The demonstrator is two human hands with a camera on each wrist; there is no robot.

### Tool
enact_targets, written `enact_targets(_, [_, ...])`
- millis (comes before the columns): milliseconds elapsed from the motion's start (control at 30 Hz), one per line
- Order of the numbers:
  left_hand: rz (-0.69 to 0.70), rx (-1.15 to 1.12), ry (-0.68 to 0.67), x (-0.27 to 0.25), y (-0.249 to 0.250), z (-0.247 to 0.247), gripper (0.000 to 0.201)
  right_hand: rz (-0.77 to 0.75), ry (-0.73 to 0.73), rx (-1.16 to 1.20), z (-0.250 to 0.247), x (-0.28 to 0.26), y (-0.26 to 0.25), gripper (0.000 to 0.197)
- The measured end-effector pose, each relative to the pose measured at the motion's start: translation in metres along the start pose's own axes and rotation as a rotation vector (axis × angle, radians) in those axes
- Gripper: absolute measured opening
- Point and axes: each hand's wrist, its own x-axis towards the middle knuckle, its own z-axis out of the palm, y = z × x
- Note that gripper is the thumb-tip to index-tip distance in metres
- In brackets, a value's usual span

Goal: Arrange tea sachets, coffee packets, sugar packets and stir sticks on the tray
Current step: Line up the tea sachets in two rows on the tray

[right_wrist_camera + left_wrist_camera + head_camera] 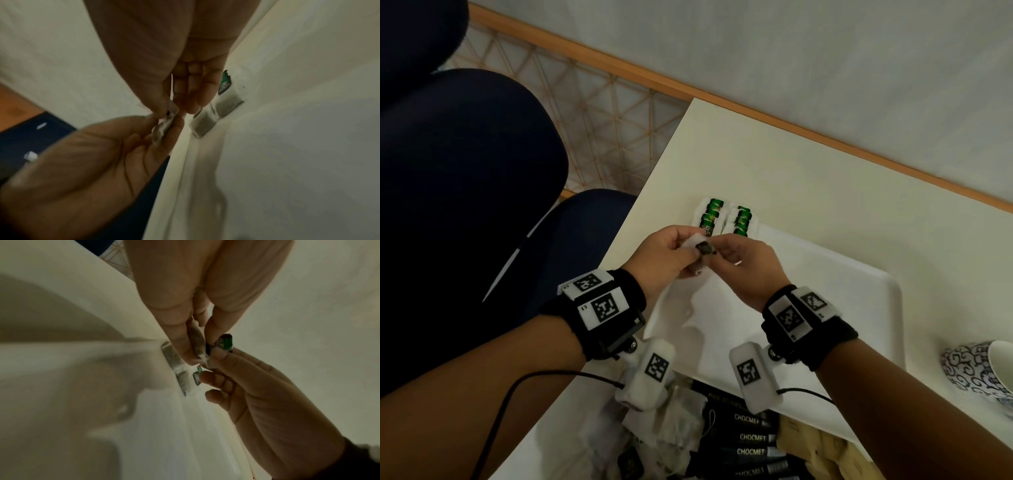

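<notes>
Head view: taken from above, facing forward and down over both forearms onto the white tray (859, 274) and the table (774, 154). Left wrist view: taken from beneath the left hand (185, 288), very near, facing along its fingers toward the right hand (267, 394). Right wrist view: the mirror arrangement, facing along the right hand (164, 48) toward the left. All three views share the tea sachet (700, 248) pinched between the fingertips and the tray's far corner.

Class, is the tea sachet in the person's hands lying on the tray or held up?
Held up: left hand and right hand pinch the tea sachet above the tray.
</notes>
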Motion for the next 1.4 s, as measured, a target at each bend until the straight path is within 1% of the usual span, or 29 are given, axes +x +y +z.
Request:
enact_targets(100, [-0.009, 0.040, -0.018, -0.001, 0.000, 0.000, 0.027, 0.165, 0.022, 0.217, -0.006, 0.001, 0.000, 0.012])
enact_targets(133, [-0.005, 0.063, -0.024, -0.001, 0.000, 0.000, 0.027, 0.180, 0.035, 0.255, -0.008, 0.002, 0.000, 0.013])
enact_targets(200, [0.005, 0.105, -0.026, -0.003, 0.001, 0.000, 0.026, 0.154, 0.051, 0.264, -0.012, 0.003, 0.000, 0.015])
enact_targets(300, [0.041, 0.130, -0.017, -0.005, 0.001, -0.002, 0.028, 0.096, 0.046, 0.174, -0.017, 0.005, 0.003, 0.013])
enact_targets(400, [0.057, 0.170, 0.031, -0.005, 0.001, -0.005, 0.033, 0.107, -0.013, 0.038, -0.020, 0.004, 0.009, 0.009])
enact_targets(500, [0.052, 0.193, 0.052, -0.003, 0.000, -0.009, 0.030, 0.138, -0.058, -0.056, -0.020, 0.005, 0.015, 0.008])
enact_targets(700, [0.013, 0.210, 0.069, 0.005, -0.003, -0.013, 0.027, 0.205, 0.042, -0.151, -0.028, 0.024, 0.030, 0.007])
enact_targets(767, [0.001, 0.203, 0.059, 0.007, -0.004, -0.013, 0.026, 0.207, 0.077, -0.154, -0.030, 0.027, 0.035, 0.010])
enact_targets(900, [-0.036, 0.176, 0.049, 0.008, -0.006, -0.009, 0.022, 0.151, 0.192, -0.195, -0.031, 0.024, 0.041, 0.020])
enact_targets(967, [-0.047, 0.178, 0.042, 0.008, -0.007, -0.008, 0.022, 0.088, 0.232, -0.201, -0.029, 0.016, 0.040, 0.018])
enact_targets(1000, [-0.050, 0.182, 0.040, 0.007, -0.008, -0.008, 0.023, 0.048, 0.214, -0.206, -0.028, 0.010, 0.037, 0.015])
enact_targets(1033, [-0.053, 0.188, 0.038, 0.007, -0.008, -0.008, 0.023, 0.008, 0.164, -0.215, -0.025, 0.004, 0.035, 0.012])
enact_targets(1133, [-0.052, 0.204, 0.042, 0.005, -0.007, -0.011, 0.023, -0.055, -0.083, -0.279, -0.014, -0.010, 0.032, 0.015])
enact_targets(1200, [-0.047, 0.206, 0.045, 0.002, -0.006, -0.011, 0.022, -0.068, -0.168, -0.325, -0.009, -0.010, 0.035, 0.019])
enact_targets(1233, [-0.046, 0.209, 0.046, 0.001, -0.005, -0.012, 0.022, -0.055, -0.171, -0.331, -0.008, -0.008, 0.036, 0.021])
enact_targets(1333, [-0.043, 0.220, 0.043, -0.004, -0.003, -0.012, 0.023, -0.017, -0.117, -0.316, -0.010, -0.004, 0.034, 0.023])
enact_targets(1400, [-0.043, 0.234, 0.037, -0.011, -0.003, -0.013, 0.023, -0.008, -0.116, -0.312, -0.012, -0.011, 0.028, 0.022])
